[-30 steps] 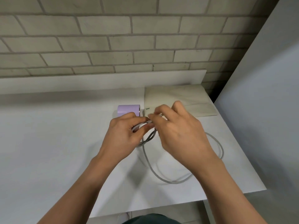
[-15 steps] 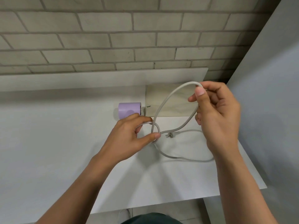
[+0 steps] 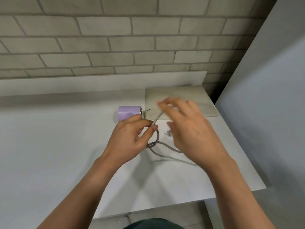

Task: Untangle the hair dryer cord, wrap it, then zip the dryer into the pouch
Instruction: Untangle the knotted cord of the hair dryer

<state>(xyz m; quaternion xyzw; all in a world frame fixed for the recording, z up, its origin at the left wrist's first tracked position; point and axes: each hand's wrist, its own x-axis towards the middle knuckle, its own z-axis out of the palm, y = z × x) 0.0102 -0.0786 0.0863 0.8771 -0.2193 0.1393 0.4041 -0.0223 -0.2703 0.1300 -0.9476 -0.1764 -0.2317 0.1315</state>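
Observation:
A lilac hair dryer (image 3: 128, 111) lies on the white table (image 3: 49, 146), its near end hidden behind my left hand (image 3: 130, 138). That hand pinches the grey cord (image 3: 165, 157) close to the dryer, just above a small crossed loop. From the pinch, a stretch of cord rises to the fingers of my right hand (image 3: 189, 129), which is blurred with its fingers spread; whether it holds the cord is unclear. The plug (image 3: 168, 133) lies on the table between my hands. A flat beige pouch (image 3: 175, 93) lies behind, at the back right.
A brick wall with a low white ledge (image 3: 99, 83) runs along the back of the table. A grey panel (image 3: 264, 113) stands close along the table's right side. The table's front edge (image 3: 165, 206) is near my body.
My right hand has come down and to the left from its raised position, and the big lifted cord loop has collapsed. My left hand keeps its pinch by the dryer.

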